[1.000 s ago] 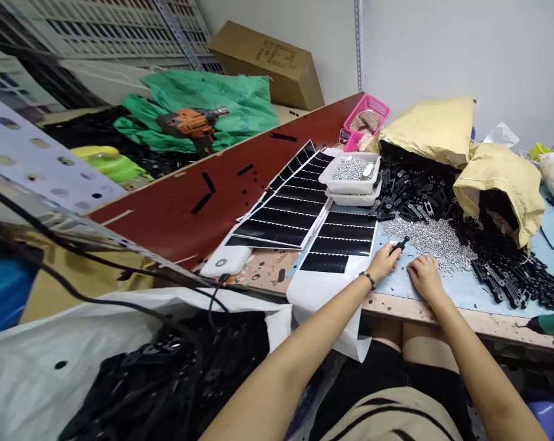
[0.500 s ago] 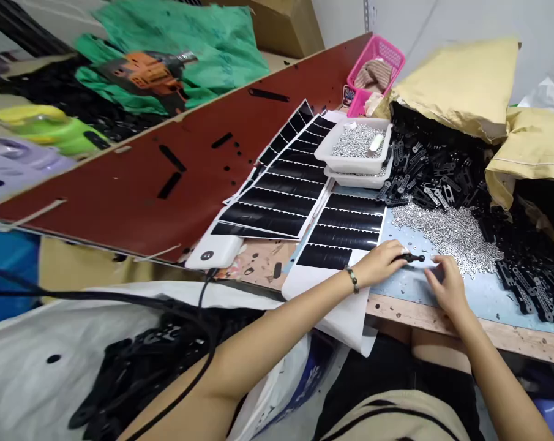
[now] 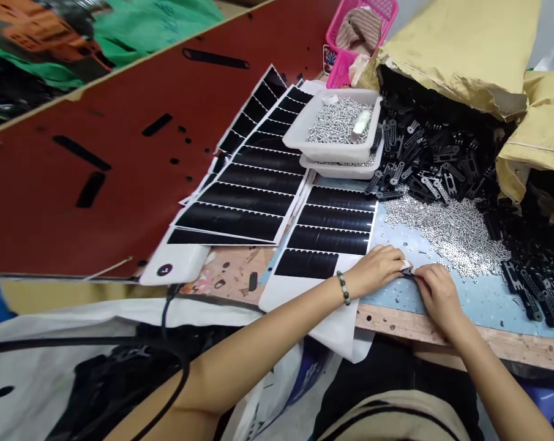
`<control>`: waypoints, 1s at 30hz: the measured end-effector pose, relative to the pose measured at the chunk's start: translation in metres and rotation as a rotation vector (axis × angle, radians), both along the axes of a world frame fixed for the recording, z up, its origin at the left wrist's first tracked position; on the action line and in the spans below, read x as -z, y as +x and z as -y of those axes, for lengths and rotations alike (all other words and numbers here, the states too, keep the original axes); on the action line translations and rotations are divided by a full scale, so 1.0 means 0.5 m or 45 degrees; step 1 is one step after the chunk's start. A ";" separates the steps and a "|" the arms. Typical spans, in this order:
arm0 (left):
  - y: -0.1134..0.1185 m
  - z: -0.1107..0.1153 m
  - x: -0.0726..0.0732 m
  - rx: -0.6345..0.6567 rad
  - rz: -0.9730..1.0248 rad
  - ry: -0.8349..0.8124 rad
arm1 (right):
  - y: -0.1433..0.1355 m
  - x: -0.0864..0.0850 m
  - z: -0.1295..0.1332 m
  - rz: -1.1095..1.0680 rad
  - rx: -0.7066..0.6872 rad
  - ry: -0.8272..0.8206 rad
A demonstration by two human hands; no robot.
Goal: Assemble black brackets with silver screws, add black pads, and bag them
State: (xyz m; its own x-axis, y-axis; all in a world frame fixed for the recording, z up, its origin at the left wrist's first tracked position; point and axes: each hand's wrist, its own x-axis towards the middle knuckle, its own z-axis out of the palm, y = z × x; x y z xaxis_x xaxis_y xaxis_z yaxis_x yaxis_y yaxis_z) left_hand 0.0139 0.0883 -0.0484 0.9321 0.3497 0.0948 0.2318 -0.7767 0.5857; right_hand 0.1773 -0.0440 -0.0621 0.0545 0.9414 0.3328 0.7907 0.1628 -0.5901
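Note:
Close to the table's front edge, my left hand (image 3: 381, 269) pinches one end of a small black plastic part (image 3: 408, 272). A bit of white shows at those fingertips; I cannot make out what it is. My right hand (image 3: 438, 291) meets it from the right, its thumb and fingers closed on the other end of the part. Most of the part is hidden by fingers. Just beyond the hands lies a heap of small silver screws and nuts (image 3: 460, 233). A sheet of black stickers (image 3: 334, 236) lies under and beside my left forearm.
Two stacked white trays (image 3: 299, 131) hold silver screws. Black plastic parts (image 3: 442, 153) spill from yellow paper sacks (image 3: 469, 49). More sticker sheets (image 3: 244, 184) lie left, against a red-brown board (image 3: 134, 165). A pink basket (image 3: 389, 15) stands behind. A white power strip (image 3: 175, 263) has a black cable.
My right hand, apart and open before, has moved left and now closes on the black part. My left hand keeps its hold. The view has shifted closer to the table.

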 end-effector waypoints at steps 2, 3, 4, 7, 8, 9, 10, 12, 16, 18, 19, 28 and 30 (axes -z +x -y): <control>0.001 0.003 0.001 0.007 -0.006 0.018 | 0.000 -0.001 0.003 -0.026 0.005 0.003; 0.003 0.006 0.001 0.019 -0.002 0.035 | 0.000 -0.002 0.006 -0.035 0.013 0.007; 0.005 0.008 0.001 0.035 0.003 0.055 | 0.001 -0.003 0.008 -0.043 0.020 0.009; 0.013 0.006 -0.003 0.090 0.003 0.107 | 0.001 -0.005 0.015 -0.074 0.042 0.018; 0.015 0.003 -0.006 0.107 -0.003 0.110 | 0.001 -0.006 0.017 -0.086 0.052 0.028; 0.017 -0.002 -0.010 0.120 -0.008 0.106 | 0.000 -0.007 0.017 -0.096 0.063 0.042; 0.019 -0.008 -0.014 0.129 -0.014 0.095 | -0.001 -0.007 0.017 -0.100 0.073 0.055; 0.024 -0.018 -0.022 0.143 -0.037 0.070 | -0.003 -0.008 0.018 -0.087 0.084 0.066; 0.030 -0.023 -0.028 0.212 -0.125 0.089 | -0.004 -0.008 0.024 -0.035 0.067 0.027; 0.030 -0.019 -0.025 0.236 -0.123 0.123 | -0.004 -0.008 0.028 -0.014 0.052 0.021; 0.029 -0.018 -0.021 0.236 -0.102 0.132 | -0.003 -0.008 0.030 0.000 0.044 0.023; 0.023 -0.023 0.005 0.271 0.037 0.213 | 0.001 -0.006 0.028 0.061 0.022 0.041; 0.025 -0.023 -0.003 0.279 0.018 0.266 | 0.000 -0.005 0.029 0.050 0.014 0.055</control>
